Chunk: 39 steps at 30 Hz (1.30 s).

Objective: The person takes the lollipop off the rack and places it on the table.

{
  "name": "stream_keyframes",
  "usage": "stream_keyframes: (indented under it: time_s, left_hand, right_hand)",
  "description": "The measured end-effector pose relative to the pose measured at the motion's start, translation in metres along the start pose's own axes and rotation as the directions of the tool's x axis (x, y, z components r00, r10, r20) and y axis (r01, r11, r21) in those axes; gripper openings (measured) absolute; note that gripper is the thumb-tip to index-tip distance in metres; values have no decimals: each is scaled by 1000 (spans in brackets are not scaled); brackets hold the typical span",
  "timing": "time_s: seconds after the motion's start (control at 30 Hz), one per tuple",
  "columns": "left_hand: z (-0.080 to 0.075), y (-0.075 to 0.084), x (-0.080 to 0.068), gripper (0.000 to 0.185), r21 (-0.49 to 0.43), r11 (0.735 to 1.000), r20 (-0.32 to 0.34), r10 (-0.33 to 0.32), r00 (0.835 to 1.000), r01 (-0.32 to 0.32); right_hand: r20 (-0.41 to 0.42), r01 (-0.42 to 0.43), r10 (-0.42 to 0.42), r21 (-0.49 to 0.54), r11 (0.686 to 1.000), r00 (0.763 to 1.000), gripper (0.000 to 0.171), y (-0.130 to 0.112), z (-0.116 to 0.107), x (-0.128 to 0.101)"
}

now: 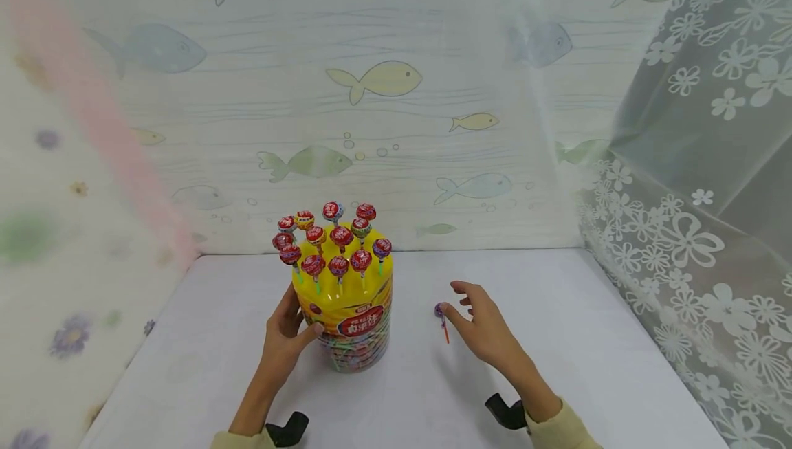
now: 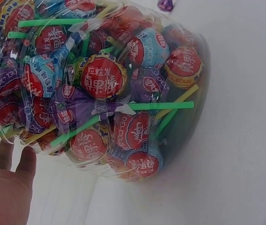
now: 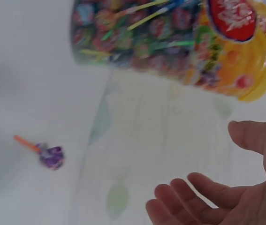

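Left hand grips lollipop jar; wrappers read "DELICIOUS".

"DELICIOUS" on purple lollipop wrappers in the jar, Chinese characters on red wrapper, unreadable

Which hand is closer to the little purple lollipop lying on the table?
Right. The right hand hovers just beside the purple lollipop, while the left hand holds the lollipop jar farther away.
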<state>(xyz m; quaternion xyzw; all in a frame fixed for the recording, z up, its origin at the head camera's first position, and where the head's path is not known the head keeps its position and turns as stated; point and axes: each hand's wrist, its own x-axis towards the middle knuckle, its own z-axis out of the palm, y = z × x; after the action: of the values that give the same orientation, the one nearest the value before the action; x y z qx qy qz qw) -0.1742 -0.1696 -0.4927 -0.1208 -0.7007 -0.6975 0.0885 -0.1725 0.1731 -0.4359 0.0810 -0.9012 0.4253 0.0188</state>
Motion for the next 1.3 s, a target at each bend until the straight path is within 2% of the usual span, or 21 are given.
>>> stream_keyframes:
  time_s: [0.13,0.23,0.37,0.5,0.7,0.87,1.1,1.3]
  left_hand:
    - [-1,-2,0,84,-6,1000,3,14,1000,-14]
    - [-1,-3,0,84,0,1000,0,16,1000,-16]
    - [-1,0,0,84,8,1000,-5,-2,1000,2]
    - [0,3,0,83,5,1000,-4,-20,1000,20]
    - [0,4,0,83,16,999,-7,-33,999,33]
    - [0,3,-1,84,20,999,-6,-34,999,34]
    - [-1,2,0,84,5,999,3,-34,999,34]
    - [0,1,0,84,5,999,-1,-37,999,37]
  right_hand:
    - [-30,74,-73,28,997,997,56,-23,-9,-8]
    - [-71,157,-154,45,987,986,55,-43,-15,-13]
    - [-126,297,-285,90,951,950,53,-69,-22,-17]
    - [-140,378,-359,141,915,923,53,-91,-23,-19]
    - [-75,384,-377,195,902,923,59,-113,-17,-16]
    - [-49,425,-428,264,866,902,60,-122,-8,-10]
    - [-73,453,-457,333,827,887,56,-123,2,1]
    - [-92,433,-438,425,795,894,44,-120,6,10]
